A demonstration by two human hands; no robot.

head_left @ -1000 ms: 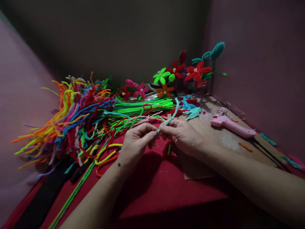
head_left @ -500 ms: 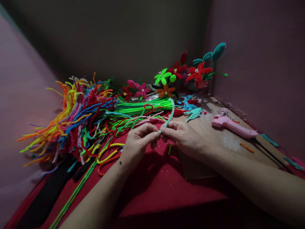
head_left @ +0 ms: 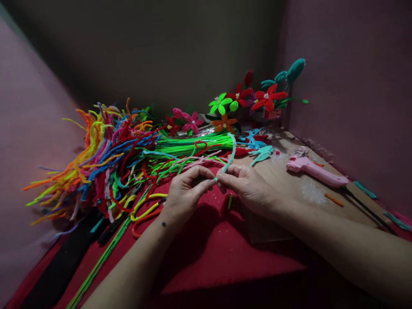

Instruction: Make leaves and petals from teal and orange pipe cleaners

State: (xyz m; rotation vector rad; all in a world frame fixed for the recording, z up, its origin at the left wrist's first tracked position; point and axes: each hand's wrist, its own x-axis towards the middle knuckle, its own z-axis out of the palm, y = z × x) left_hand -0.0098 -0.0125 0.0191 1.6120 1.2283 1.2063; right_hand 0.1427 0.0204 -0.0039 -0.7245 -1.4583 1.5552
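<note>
A light turquoise pipe cleaner (head_left: 232,151) curves upward from between my two hands. My right hand (head_left: 240,182) pinches it near its lower end. My left hand (head_left: 189,186) grips the tip of the same pipe cleaner between thumb and forefinger, close against the right fingertips. Both hands are held above the red cloth (head_left: 222,262). Just beyond them lie loose pink and green pipe cleaners and a bundle of bright green pipe cleaners (head_left: 196,145). To the right of the upright strand rests a turquoise petal piece (head_left: 262,153).
A big heap of multicoloured pipe cleaners (head_left: 106,159) fills the left side. Pipe-cleaner flowers (head_left: 220,104) stand at the back. On a brown board (head_left: 283,184) at right lies a pink glue gun (head_left: 317,170) with a black cord. Yellow-handled scissors (head_left: 146,210) sit left of my hands.
Almost nothing differs. My left hand has shifted very slightly left, and both hands keep hold of the pipe cleaner.
</note>
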